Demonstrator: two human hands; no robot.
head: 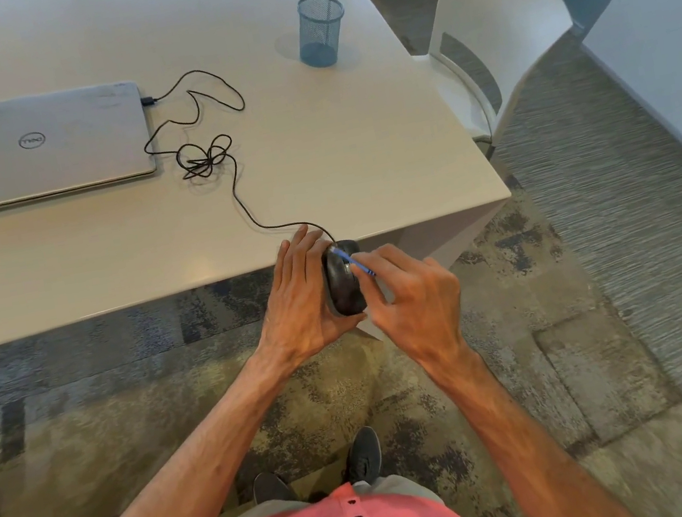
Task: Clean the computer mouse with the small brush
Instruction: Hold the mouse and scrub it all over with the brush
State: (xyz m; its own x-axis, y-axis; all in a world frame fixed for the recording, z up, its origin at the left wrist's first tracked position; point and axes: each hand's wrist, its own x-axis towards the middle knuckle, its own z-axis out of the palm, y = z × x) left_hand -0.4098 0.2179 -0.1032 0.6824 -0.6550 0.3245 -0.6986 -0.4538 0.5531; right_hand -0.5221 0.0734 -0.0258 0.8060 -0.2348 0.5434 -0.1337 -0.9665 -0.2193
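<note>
My left hand (298, 297) grips a black computer mouse (343, 285), held off the table just past its near edge, with the fingers wrapped around its left side. My right hand (411, 291) pinches a small blue brush (353, 263) whose tip rests on the upper part of the mouse. The mouse's black cable (239, 194) runs up across the white table (101, 255) in loops and tangles to a plug at the closed grey laptop (24, 150).
A blue mesh pen cup (321, 30) stands at the far right of the table. A white chair (500, 34) sits beyond the table's right corner. Patterned carpet lies below, with my shoes (364, 454) near the table's edge.
</note>
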